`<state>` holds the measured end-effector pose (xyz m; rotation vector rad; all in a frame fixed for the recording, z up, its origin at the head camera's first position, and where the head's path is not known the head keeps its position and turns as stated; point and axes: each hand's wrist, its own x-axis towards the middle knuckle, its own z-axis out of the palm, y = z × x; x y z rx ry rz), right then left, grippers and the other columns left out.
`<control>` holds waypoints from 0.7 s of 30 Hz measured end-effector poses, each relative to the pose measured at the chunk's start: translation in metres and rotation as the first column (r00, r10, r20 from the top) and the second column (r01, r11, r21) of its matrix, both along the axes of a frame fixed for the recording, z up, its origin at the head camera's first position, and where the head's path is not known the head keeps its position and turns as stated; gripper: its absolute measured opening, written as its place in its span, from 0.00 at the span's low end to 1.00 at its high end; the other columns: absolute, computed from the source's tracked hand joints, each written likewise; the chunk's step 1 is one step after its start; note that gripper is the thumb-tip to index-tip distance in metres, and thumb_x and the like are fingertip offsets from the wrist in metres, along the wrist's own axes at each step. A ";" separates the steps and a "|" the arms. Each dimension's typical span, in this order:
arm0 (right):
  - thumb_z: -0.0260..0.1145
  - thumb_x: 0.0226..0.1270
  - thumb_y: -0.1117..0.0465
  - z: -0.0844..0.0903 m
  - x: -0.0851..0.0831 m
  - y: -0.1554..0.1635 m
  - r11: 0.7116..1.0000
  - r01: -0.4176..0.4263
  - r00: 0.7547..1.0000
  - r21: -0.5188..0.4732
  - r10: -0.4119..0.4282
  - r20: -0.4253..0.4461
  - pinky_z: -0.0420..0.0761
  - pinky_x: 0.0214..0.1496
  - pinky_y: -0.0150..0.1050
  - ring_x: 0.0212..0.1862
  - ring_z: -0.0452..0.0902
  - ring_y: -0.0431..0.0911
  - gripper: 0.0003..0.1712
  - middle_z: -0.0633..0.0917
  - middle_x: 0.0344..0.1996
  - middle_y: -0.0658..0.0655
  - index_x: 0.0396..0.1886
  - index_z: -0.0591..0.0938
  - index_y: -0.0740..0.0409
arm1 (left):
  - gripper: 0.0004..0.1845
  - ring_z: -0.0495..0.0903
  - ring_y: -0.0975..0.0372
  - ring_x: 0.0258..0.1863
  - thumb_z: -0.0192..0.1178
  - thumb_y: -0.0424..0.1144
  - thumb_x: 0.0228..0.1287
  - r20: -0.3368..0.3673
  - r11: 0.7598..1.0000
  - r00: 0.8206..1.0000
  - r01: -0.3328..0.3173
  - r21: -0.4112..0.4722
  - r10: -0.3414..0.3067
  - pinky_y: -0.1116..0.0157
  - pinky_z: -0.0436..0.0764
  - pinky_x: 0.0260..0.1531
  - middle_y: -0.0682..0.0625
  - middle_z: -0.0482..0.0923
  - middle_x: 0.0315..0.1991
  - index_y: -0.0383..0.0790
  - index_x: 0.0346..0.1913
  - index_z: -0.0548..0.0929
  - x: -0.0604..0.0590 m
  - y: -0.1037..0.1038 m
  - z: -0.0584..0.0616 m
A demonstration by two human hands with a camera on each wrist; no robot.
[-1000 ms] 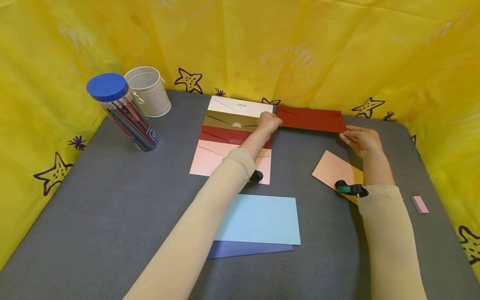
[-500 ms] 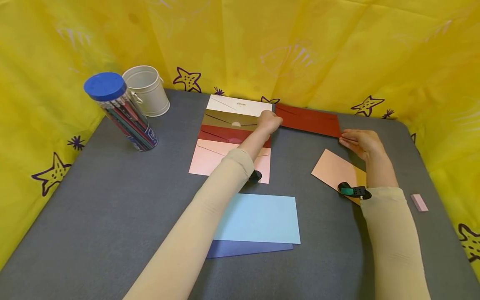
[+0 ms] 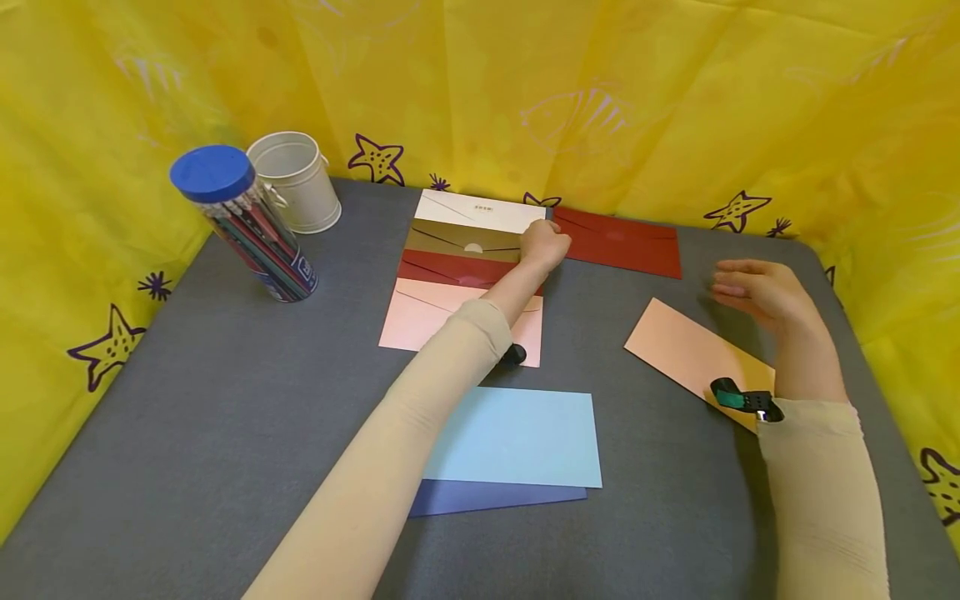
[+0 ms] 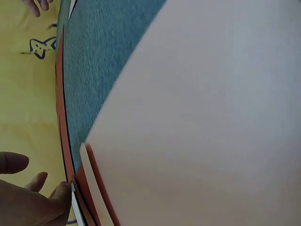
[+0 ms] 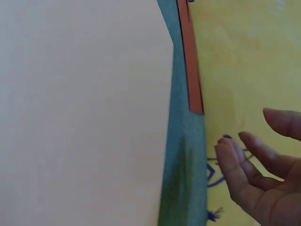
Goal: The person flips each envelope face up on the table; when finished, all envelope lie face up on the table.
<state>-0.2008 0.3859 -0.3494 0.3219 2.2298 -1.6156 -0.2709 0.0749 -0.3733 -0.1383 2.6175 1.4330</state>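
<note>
**Inspector:** Grey felt table (image 3: 187,400). Report from the near edge outward.

**Me:** Nearest me lies a light blue envelope (image 3: 517,437) on top of a darker blue one (image 3: 480,497). To the right, a peach envelope (image 3: 686,350) lies flat under my right forearm.

**Inspector:** Your right hand?

**Me:** My right hand (image 3: 757,292) hovers above the table, fingers loosely spread, holding nothing. It is clear of the dark red envelope (image 3: 622,242).

**Inspector:** And that envelope?

**Me:** Flat at the far edge, against the yellow cloth (image 3: 600,100). My left hand (image 3: 543,243) rests its fingertips at its left end, just beside the overlapping row of envelopes (image 3: 450,275). Whether they pinch the edge or only press it, I cannot tell.

**Inspector:** Far left?

**Me:** A blue-lidded pencil tube (image 3: 243,225), and a white bucket (image 3: 296,179) behind it.
</note>
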 end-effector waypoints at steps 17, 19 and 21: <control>0.55 0.77 0.55 0.004 0.058 0.060 0.940 -0.166 0.986 0.297 0.166 0.024 0.82 0.38 0.22 0.36 0.79 0.24 0.07 0.78 0.33 0.21 0.45 0.75 0.34 | 0.25 0.73 0.57 0.66 0.59 0.41 0.67 0.202 0.887 0.866 0.427 0.176 -0.457 0.62 0.75 0.64 0.50 0.74 0.67 0.37 0.65 0.74 0.057 0.063 0.012; 0.55 0.77 0.56 0.005 0.062 0.066 0.949 -0.157 0.988 0.273 0.152 0.040 0.82 0.38 0.23 0.35 0.80 0.25 0.14 0.79 0.32 0.22 0.37 0.75 0.26 | 0.27 0.72 0.58 0.68 0.59 0.41 0.66 0.221 0.872 0.844 0.461 0.167 -0.488 0.62 0.74 0.66 0.50 0.72 0.68 0.37 0.66 0.73 0.063 0.067 0.014; 0.54 0.77 0.57 0.005 0.067 0.070 0.944 -0.163 0.987 0.287 0.153 0.057 0.82 0.38 0.23 0.35 0.79 0.26 0.10 0.78 0.31 0.23 0.41 0.77 0.32 | 0.27 0.71 0.58 0.69 0.59 0.42 0.66 0.227 0.867 0.837 0.475 0.152 -0.498 0.63 0.73 0.66 0.50 0.72 0.69 0.37 0.66 0.73 0.069 0.071 0.014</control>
